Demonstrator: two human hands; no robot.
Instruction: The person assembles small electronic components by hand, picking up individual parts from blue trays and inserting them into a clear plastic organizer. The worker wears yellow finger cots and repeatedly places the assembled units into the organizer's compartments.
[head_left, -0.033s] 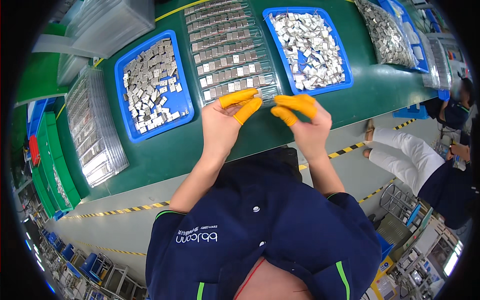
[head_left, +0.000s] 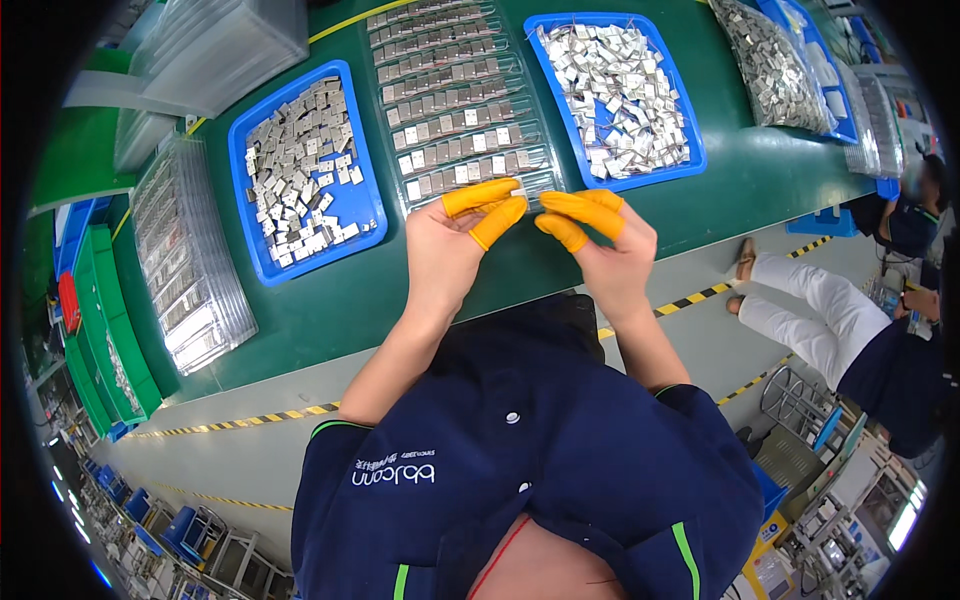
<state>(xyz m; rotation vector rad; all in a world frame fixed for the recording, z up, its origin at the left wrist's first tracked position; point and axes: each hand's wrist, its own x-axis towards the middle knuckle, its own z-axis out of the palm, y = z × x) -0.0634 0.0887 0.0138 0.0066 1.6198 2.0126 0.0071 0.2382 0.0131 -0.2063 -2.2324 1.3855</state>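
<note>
Over the near edge of a clear plastic tray (head_left: 397, 172), my two hands almost meet, yellow finger cots on their fingertips. My left hand (head_left: 442, 252) pinches a small silver metal connector (head_left: 517, 192), mostly covered by thumb and finger. Close to its right, my right hand (head_left: 612, 258) has thumb and fingers drawn together; whatever is between them is too small to make out. Rows of silver and white connectors (head_left: 455, 128) with thin wires lie in the tray.
Left of the tray stands a blue bin (head_left: 377, 228) of silver metal pieces; right of it, another blue bin (head_left: 695, 165) holds white wired connectors. Stacked clear trays (head_left: 190, 260) lie far left. A bag of parts (head_left: 775, 75) sits far right. A person (head_left: 830, 320) is at right.
My right hand has shifted slightly left, closer to the left hand. The left hand has barely moved and keeps its pinch.
</note>
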